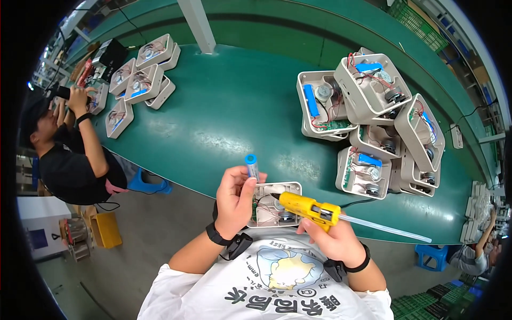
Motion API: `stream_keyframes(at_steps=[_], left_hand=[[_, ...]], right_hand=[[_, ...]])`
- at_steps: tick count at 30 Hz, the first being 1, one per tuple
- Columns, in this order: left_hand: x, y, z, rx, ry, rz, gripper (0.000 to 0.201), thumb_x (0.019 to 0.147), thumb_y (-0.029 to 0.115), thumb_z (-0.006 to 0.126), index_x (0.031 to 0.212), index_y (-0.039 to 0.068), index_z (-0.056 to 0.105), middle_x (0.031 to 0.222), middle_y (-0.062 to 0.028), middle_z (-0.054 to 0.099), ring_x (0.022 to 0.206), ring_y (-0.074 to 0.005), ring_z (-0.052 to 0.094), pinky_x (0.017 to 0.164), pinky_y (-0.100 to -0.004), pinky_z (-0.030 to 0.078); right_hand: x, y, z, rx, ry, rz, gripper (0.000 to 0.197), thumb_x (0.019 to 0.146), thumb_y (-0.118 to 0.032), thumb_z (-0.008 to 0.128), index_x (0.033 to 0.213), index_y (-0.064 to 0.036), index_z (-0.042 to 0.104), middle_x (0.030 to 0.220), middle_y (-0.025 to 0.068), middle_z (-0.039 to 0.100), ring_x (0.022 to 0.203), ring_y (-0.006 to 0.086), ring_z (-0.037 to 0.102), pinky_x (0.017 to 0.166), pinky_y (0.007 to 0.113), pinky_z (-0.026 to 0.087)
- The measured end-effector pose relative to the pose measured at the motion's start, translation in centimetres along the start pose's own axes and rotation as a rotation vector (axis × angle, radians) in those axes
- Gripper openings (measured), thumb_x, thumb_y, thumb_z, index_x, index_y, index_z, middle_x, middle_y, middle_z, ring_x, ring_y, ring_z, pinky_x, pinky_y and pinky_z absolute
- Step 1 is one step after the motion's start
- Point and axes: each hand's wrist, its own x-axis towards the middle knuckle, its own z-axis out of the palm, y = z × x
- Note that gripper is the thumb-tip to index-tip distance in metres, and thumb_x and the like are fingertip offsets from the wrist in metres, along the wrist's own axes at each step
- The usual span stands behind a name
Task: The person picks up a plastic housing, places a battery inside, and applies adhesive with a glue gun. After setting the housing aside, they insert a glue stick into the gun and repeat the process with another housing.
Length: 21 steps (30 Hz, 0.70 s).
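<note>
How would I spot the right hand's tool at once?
Find the green table, then, by its near edge, the right hand gripping a glue gun. Its nozzle points over an open pale case. Unlike the stacked cases beyond, the gun is bright yellow, with a translucent stick jutting out behind.

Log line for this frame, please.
left hand: holds blue cylinder; right hand: holds yellow glue gun; between hands: open housing; green table: other housings
</note>
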Motion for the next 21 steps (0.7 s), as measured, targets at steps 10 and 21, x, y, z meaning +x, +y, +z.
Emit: stream_keyframes(at_steps=[10,21], left_hand=[[-0.6,-0.5,0.4,-0.032,0.0,0.033,0.02,0.118,0.006,0.057,0.136,0.002,0.051,0.119,-0.0175,0.077,0.108,-0.0195,0.074,0.1,-0.0369,0.058],[0.0,2.4,-0.1,0.422,-0.118,0.451,0.024,0.102,0.0,0.079,0.126,0.004,0.076,0.107,-0.0118,0.076,0.096,-0.0237,0.073,0.104,-0.0438,0.059]], right_hand=[[1.9,-1.4,2.3,-0.376,0.121,-0.182,0.024,0.111,-0.023,0.069,0.118,-0.001,0.077,0.086,0.0138,0.077,0.076,0.0342,0.075,0.07,0.044,0.057],[-2.5,-0.4,-0.5,-0.027,0.221,0.129,0.021,0.11,-0.021,0.072,0.112,0.0001,0.077,0.082,0.0094,0.076,0.07,0.0226,0.071,0.068,0.039,0.056]])
